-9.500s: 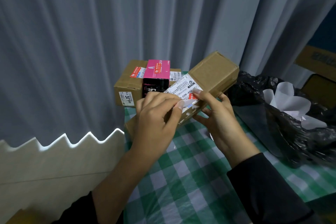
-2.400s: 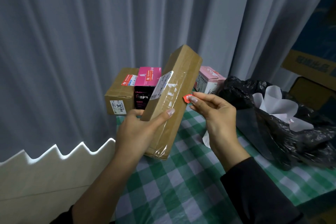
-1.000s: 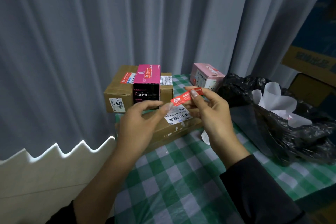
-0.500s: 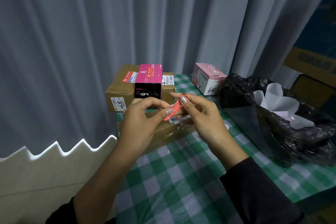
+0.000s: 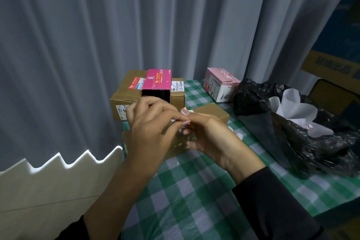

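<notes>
My left hand (image 5: 153,124) and my right hand (image 5: 210,134) meet fingertip to fingertip above the table, pinching a small red sticker (image 5: 185,112) between them; only a sliver of it shows. Under the hands a long brown cardboard box (image 5: 212,112) lies flat on the green checked tablecloth (image 5: 191,191), mostly hidden by them. Both hands are blurred by motion.
A larger cardboard box (image 5: 126,95) with a magenta box (image 5: 157,82) on top stands at the back by the grey curtain. A pale pink box (image 5: 220,84) stands to its right. A black rubbish bag (image 5: 311,142) with white backing paper fills the right side.
The long box, held upright earlier, now lies on the table. The red sticker peeled from it has been folded small between both hands, which have closed together.
</notes>
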